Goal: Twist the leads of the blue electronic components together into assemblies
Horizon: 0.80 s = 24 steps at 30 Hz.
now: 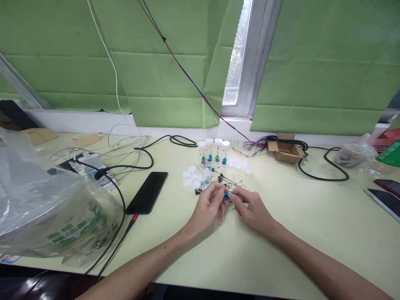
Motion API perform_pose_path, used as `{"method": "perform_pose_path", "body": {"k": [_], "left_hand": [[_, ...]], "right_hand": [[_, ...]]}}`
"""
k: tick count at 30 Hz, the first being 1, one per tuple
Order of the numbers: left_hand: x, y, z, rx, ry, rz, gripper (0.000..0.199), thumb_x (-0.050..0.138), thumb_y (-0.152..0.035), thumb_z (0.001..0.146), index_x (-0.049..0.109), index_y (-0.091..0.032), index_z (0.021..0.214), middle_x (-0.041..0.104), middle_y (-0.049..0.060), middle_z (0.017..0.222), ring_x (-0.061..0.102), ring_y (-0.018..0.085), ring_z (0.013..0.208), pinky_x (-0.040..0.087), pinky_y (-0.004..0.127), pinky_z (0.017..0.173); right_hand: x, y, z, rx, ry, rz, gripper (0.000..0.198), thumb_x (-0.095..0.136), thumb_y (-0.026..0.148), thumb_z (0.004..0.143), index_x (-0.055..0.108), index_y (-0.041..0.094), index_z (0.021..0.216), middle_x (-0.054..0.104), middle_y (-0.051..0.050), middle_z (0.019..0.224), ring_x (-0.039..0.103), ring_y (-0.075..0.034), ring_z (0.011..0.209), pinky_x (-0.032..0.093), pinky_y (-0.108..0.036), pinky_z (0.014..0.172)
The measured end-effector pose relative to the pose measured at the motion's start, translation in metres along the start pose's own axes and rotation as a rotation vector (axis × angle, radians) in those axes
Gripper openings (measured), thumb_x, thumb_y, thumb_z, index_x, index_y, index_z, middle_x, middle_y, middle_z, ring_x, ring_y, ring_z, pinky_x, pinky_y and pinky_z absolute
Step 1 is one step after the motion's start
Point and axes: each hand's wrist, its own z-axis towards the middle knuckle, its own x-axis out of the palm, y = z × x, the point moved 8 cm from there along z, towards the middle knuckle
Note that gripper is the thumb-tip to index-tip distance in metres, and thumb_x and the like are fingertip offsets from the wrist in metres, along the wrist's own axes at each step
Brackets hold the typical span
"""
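Between my two hands is a small blue plastic part (226,195), too small to name its kind. My left hand (212,202) pinches it from the left with thumb and fingers. From the other side my right hand (248,204) closes thumb and forefinger on its right end. Just beyond, clear tubes with white caps (218,154) stand upright, with blue or green pieces inside. Loose white caps (191,177) lie left of them, next to an uncapped clear tube (206,177). Thin pins and small black pieces (229,181) are scattered past my fingers.
A black phone (147,193) lies left, near a cable. A bulky clear plastic bag (62,208) fills the left side. Behind are a small open cardboard box (286,150) and black cables (325,175). More phones (384,202) lie at the right edge.
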Motion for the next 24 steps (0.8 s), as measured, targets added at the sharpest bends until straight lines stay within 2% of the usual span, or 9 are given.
{"method": "perform_pose_path", "body": {"k": [3,6,9,11,13,24], "left_hand": [[0.0005,0.0,-0.0001,0.005,0.003,0.005,0.03,0.059,-0.05,0.088,0.052,-0.02,0.088,0.053,-0.006,0.059,0.048,0.008,0.04,0.037,0.022,0.045],[0.0007,0.0002,-0.0005,-0.002,0.007,0.006,0.028,0.057,-0.047,0.09,0.051,-0.02,0.089,0.053,-0.005,0.058,0.048,0.008,0.041,0.038,0.022,0.046],[-0.0007,-0.0002,-0.001,0.005,0.004,0.013,0.025,0.054,-0.045,0.092,0.052,-0.021,0.089,0.051,-0.006,0.054,0.047,0.008,0.04,0.037,0.022,0.046],[-0.002,-0.0001,-0.0008,0.016,0.0,0.018,0.025,0.053,-0.045,0.092,0.052,-0.021,0.089,0.048,-0.007,0.051,0.047,0.009,0.041,0.036,0.022,0.046],[-0.0028,0.0005,-0.0003,0.024,0.001,0.023,0.025,0.052,-0.046,0.093,0.053,-0.021,0.089,0.046,-0.007,0.049,0.047,0.01,0.041,0.036,0.022,0.046],[-0.0018,0.0016,-0.0005,0.018,0.011,0.036,0.022,0.05,-0.042,0.095,0.05,-0.021,0.09,0.046,-0.007,0.051,0.047,0.009,0.041,0.036,0.022,0.047]], "right_hand": [[0.0001,-0.0002,0.0005,0.008,-0.003,-0.01,0.038,0.04,0.038,0.099,0.048,0.021,0.066,0.043,0.005,0.048,0.038,-0.011,0.045,0.033,-0.025,0.05],[0.0004,-0.002,0.0001,0.025,-0.007,-0.006,0.039,0.04,0.039,0.099,0.049,0.02,0.066,0.043,0.005,0.049,0.038,-0.011,0.047,0.032,-0.025,0.05],[0.0009,-0.004,-0.001,0.041,-0.005,0.027,0.026,0.045,0.04,0.097,0.057,0.019,0.086,0.044,0.007,0.05,0.037,-0.01,0.046,0.033,-0.025,0.05],[0.0023,-0.0036,-0.0018,0.031,0.009,0.054,0.022,0.05,0.039,0.095,0.055,0.019,0.101,0.043,0.009,0.05,0.037,-0.01,0.046,0.034,-0.024,0.051],[0.0039,-0.003,-0.0025,0.017,0.026,0.068,0.023,0.052,0.038,0.094,0.053,0.019,0.107,0.043,0.01,0.051,0.038,-0.01,0.046,0.035,-0.023,0.051],[0.0027,-0.0027,-0.0027,-0.023,0.017,-0.01,0.018,0.049,0.034,0.096,0.054,0.018,0.102,0.046,0.009,0.05,0.038,-0.01,0.044,0.034,-0.023,0.051]]}}
